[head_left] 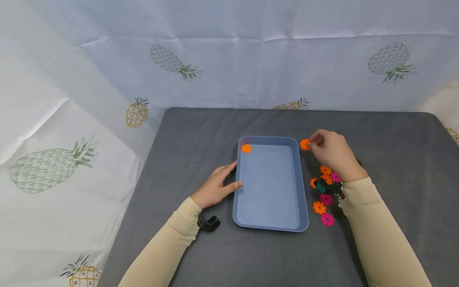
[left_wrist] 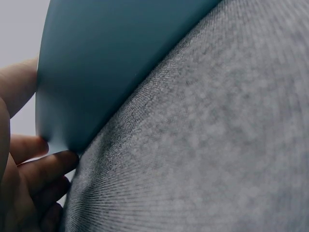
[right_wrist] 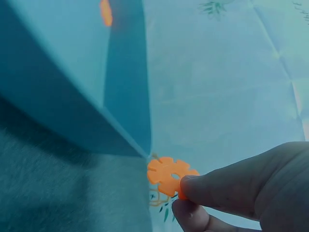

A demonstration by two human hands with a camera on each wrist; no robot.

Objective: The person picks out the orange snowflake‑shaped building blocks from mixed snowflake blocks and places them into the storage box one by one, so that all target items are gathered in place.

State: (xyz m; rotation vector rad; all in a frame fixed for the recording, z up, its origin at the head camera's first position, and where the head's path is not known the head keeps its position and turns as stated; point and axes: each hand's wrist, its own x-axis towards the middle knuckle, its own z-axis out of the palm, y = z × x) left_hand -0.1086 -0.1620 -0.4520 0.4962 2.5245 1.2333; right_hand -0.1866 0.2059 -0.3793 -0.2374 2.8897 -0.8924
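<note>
My right hand [head_left: 334, 153] pinches an orange notched disc [right_wrist: 166, 175] between thumb and fingertip, just outside the far right corner of a shallow blue tray [head_left: 270, 228]. The disc has slots around its edge and a hole in its centre. Another orange disc [head_left: 246, 148] lies inside the tray at its far left corner. Against the tray's left side rests my left hand [head_left: 215, 187], its thumb over the rim and its fingers [left_wrist: 48, 169] along the outer wall.
Right of the tray, under my right wrist, lie several loose discs: orange ones [head_left: 319, 207] and pink ones [head_left: 328, 219]. The right sleeve and wrist strap partly cover them. A grey cloth [head_left: 201, 139] covers the table, and a pineapple-print sheet [head_left: 229, 71] hangs behind.
</note>
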